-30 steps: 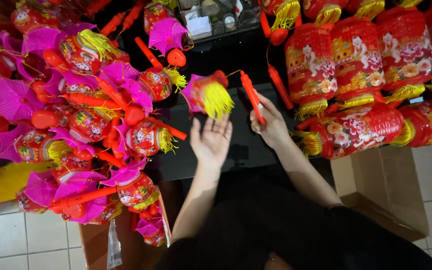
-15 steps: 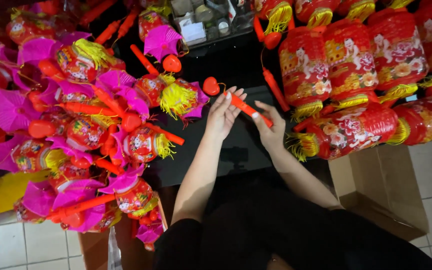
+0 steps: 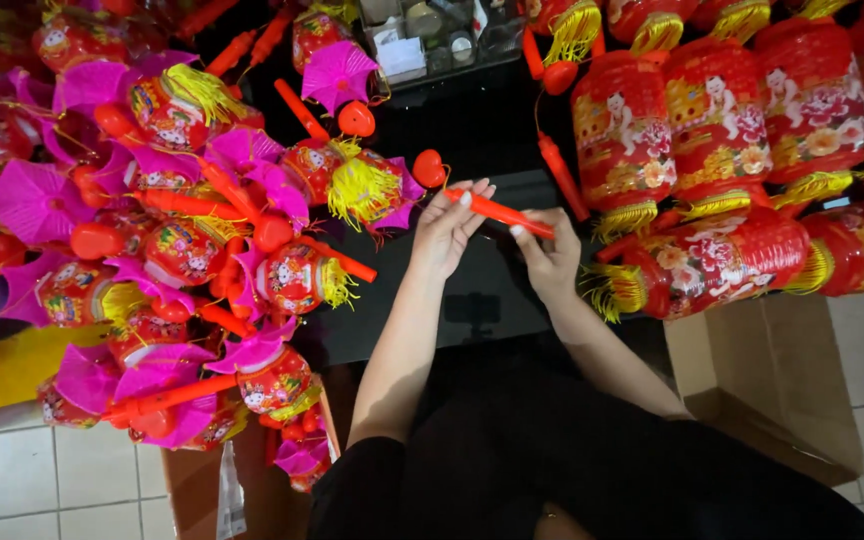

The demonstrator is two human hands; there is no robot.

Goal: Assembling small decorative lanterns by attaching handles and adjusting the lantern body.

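**Both hands on one lantern handle**

Above the dark table (image 3: 472,130), the left hand (image 3: 449,232) had its fingers loosely curled on the red handle stick (image 3: 497,212); the right hand (image 3: 550,255) pinched its other end, fingers closed; the stick was slim, orange-red plastic, tilted, with a heart-shaped knob (image 3: 429,168); it bridged both hands, beside a small lantern (image 3: 357,185) with a yellow tassel.

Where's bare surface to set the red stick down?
Free: the dark tabletop below both hands, between the pink-and-red lantern pile and the big red lanterns. A smaller dark strip lies above the left hand, toward the clear box. Both lantern sides are crowded.
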